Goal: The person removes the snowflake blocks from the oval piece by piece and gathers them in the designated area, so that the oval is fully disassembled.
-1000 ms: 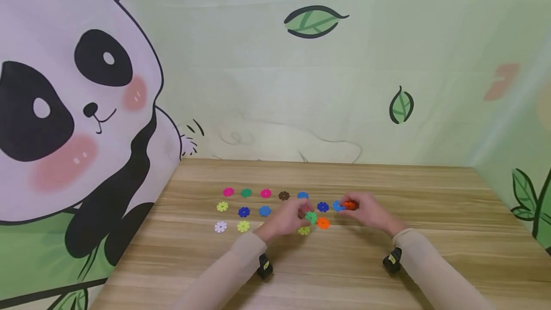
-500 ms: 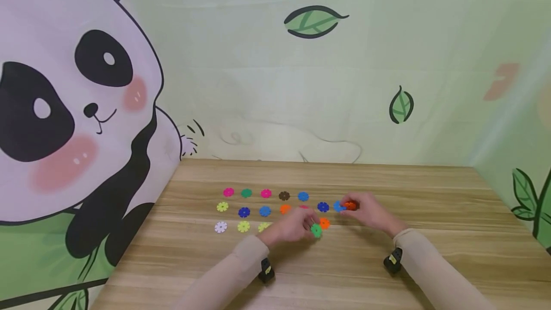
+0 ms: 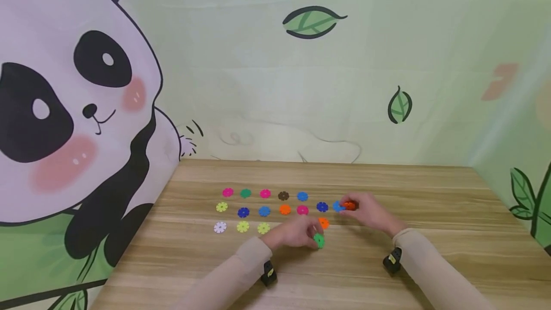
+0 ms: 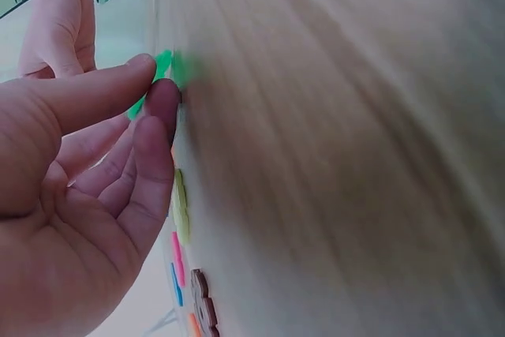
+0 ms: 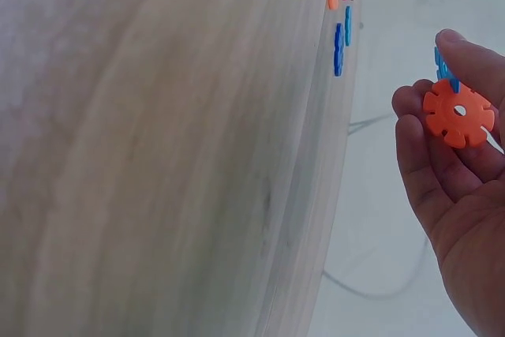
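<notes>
My left hand (image 3: 297,232) pinches a green notched plastic disc (image 3: 319,240) between thumb and fingers, low over the near side of the disc rows. In the left wrist view that green disc (image 4: 163,65) stands edge-on at the thumb tip. Raised a little to the right, my right hand (image 3: 368,210) grips an orange notched disc (image 5: 459,113) slotted crosswise into a blue disc (image 5: 444,67). Between both hands lie a dark blue disc (image 3: 322,206) and an orange disc (image 3: 324,223), the latter partly covered by the left fingers.
Several more notched discs lie in loose rows on the wooden table (image 3: 430,195), among them a brown disc (image 3: 283,195), a crimson disc (image 3: 303,210) and a white disc (image 3: 220,227). A printed cloth wall (image 3: 241,85) rises behind the table.
My left hand has drawn the green disc toward the near edge and slightly right, uncovering discs in the back and middle rows. My right hand stays in place with the joined discs.
</notes>
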`<state>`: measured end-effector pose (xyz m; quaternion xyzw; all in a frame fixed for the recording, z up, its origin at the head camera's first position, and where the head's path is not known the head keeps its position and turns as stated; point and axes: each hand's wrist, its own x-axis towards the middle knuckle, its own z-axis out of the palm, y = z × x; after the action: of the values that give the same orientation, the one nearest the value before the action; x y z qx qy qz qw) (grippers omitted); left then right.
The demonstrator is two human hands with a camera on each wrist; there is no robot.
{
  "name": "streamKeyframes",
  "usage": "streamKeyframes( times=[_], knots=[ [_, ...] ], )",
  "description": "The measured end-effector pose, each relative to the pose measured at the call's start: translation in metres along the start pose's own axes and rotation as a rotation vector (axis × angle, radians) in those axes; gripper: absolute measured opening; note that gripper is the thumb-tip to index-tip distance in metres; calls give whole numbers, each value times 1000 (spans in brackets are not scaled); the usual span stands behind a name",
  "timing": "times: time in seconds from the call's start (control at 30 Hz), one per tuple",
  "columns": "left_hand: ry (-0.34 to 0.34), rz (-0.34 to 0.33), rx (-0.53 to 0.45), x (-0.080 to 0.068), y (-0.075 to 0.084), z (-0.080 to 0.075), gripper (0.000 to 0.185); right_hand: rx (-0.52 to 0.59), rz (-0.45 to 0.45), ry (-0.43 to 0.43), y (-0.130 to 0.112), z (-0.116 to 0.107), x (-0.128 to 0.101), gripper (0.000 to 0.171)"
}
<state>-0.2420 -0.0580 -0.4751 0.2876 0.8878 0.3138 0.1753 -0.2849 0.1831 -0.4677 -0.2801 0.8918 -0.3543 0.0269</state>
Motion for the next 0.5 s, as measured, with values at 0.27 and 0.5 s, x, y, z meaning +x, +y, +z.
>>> streamKeyframes(
  times=[0.27,0.5],
  knots=[
    [-11,-19,28,-2,-1,-2,25,4,-12,0,-3,0,0,13],
    [-16,-23,59,-4,-2,-4,25,-8,-12,-6,-4,1,1,13]
  ],
)
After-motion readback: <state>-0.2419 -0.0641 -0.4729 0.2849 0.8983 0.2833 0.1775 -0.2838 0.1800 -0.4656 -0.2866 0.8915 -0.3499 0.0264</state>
